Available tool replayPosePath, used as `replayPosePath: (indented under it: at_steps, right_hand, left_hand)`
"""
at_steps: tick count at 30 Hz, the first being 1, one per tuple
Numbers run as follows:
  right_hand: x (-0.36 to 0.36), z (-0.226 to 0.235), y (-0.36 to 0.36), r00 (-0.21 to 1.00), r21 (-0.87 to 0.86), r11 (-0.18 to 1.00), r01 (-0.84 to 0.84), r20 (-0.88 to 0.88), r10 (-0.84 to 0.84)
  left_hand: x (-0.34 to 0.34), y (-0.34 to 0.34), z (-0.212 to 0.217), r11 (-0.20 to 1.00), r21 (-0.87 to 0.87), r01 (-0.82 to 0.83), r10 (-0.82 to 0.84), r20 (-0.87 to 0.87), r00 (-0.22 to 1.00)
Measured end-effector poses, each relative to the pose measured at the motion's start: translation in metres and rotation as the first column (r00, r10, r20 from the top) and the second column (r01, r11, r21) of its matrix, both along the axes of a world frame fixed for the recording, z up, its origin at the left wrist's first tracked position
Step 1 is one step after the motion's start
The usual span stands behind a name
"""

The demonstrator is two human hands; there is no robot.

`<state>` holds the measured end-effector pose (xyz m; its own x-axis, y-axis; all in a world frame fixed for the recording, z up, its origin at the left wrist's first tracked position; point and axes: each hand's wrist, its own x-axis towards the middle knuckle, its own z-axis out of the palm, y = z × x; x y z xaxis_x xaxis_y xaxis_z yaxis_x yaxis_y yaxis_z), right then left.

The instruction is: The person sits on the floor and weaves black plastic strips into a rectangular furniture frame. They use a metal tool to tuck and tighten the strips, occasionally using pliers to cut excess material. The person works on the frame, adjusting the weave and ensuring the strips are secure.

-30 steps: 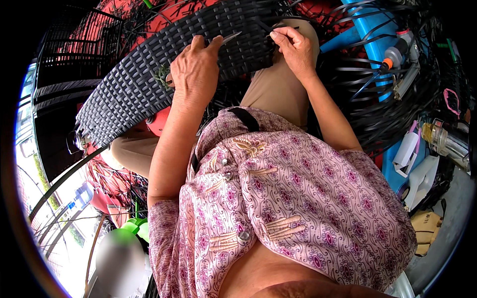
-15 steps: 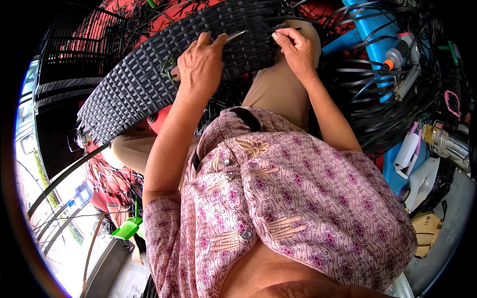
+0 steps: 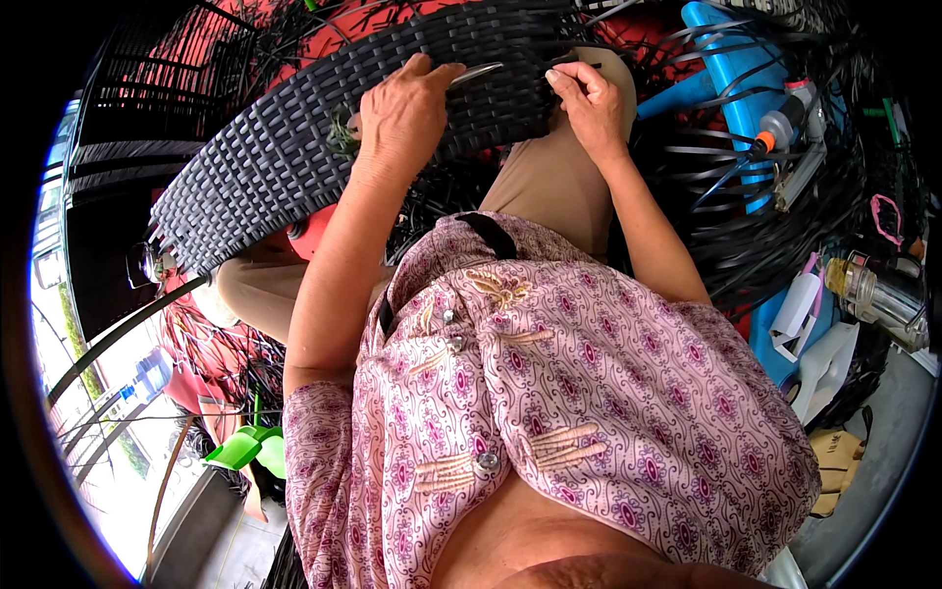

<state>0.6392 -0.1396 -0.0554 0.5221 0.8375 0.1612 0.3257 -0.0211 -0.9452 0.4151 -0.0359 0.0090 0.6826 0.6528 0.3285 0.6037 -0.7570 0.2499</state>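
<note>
The left hand (image 3: pixel 407 118) is closed around a slim metal tool (image 3: pixel 478 74), whose shiny tip pokes out to the right against the dark woven wicker panel (image 3: pixel 294 147). Just beside it, the right hand (image 3: pixel 587 103) pinches the panel's near edge, fingers curled tight on the weave. The panel lies tilted across the person's lap, over tan trousers (image 3: pixel 549 182). Loose black wicker strands (image 3: pixel 765 226) pile at the right, near a blue plastic piece (image 3: pixel 731 59) and a small bottle with an orange tip (image 3: pixel 780 126).
</note>
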Motion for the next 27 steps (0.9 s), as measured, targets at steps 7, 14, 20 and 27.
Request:
replayPosePath:
  at_steps: [7, 14, 20, 27]
  right_hand:
    - [-0.001, 0.000, -0.001, 1.000, -0.034, 0.999, -0.004, -0.004, 0.004]
    - [0.000, 0.003, 0.000, 0.998, -0.052, 0.998, -0.024, -0.060, 0.021]
    - [0.000, 0.004, 0.000, 0.997, -0.063, 0.998, -0.020, -0.071, 0.015]
    - [0.014, 0.041, -0.006, 0.993, -0.048, 0.999, 0.003, 0.119, 0.002]
  left_hand:
    - [-0.011, 0.022, -0.006, 0.990, 0.028, 0.141, -0.143, 0.093, 0.985]
    - [-0.006, 0.023, -0.007, 0.986, -0.015, 0.165, -0.160, 0.155, 0.975]
    - [0.005, 0.021, -0.012, 0.985, -0.026, 0.171, -0.164, 0.184, 0.969]
    - [0.012, 0.015, -0.015, 0.991, -0.022, 0.135, -0.131, 0.141, 0.981]
